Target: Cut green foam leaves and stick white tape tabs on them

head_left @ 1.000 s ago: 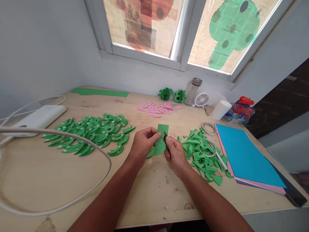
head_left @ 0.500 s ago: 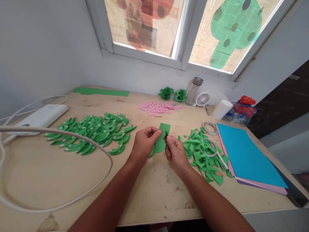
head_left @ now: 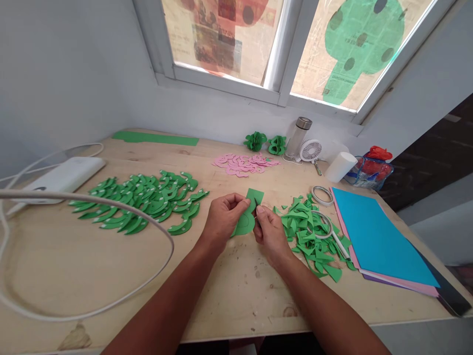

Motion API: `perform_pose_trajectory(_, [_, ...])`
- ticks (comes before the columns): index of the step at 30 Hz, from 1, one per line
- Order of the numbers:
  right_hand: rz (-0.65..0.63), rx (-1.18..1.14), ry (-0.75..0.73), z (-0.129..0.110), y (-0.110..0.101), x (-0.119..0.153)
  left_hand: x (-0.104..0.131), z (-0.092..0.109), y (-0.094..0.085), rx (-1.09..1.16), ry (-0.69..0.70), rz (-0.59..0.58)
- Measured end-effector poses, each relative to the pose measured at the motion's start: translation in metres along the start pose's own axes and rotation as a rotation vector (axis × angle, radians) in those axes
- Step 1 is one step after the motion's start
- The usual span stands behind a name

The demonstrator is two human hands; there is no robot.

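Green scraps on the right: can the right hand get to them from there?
Probably yes: the green scraps lie beside the right hand, and nothing seems to stand between. But that hand holds a dark tool at the green paper, so it may need freeing first.

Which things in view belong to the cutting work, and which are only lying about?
Seemingly part of the work:
green paper, in left hand
dark-bladed cutter, in right hand
green offcuts
curved green pieces

Apparently just lying about:
clear bottle
small fan
white device

Head-worn view, forward and steeply down onto the table [head_left: 229,296]
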State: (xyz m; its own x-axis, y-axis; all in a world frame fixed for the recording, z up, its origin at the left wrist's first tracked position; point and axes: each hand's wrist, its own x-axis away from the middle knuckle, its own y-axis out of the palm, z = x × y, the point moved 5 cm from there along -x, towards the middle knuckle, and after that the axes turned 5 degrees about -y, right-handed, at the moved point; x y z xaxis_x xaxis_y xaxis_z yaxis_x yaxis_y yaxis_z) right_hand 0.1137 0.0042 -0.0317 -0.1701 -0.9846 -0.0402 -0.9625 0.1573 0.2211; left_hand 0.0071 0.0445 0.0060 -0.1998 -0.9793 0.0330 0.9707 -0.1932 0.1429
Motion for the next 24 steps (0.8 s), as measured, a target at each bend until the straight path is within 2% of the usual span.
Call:
perform_pose_trajectory(17, [0.027, 0.006, -0.026, 0.0007, -0.0008, 0.0003, -0.0005, -0.0008, 0.0009, 0.04, -0.005, -0.027])
perform_pose_trajectory(24, [0.032, 0.059, -0.009, 0.0024, -0.0011, 0.0003, -0.0034, -0.0029, -0.0031, 0.065, -0.004, 0.029])
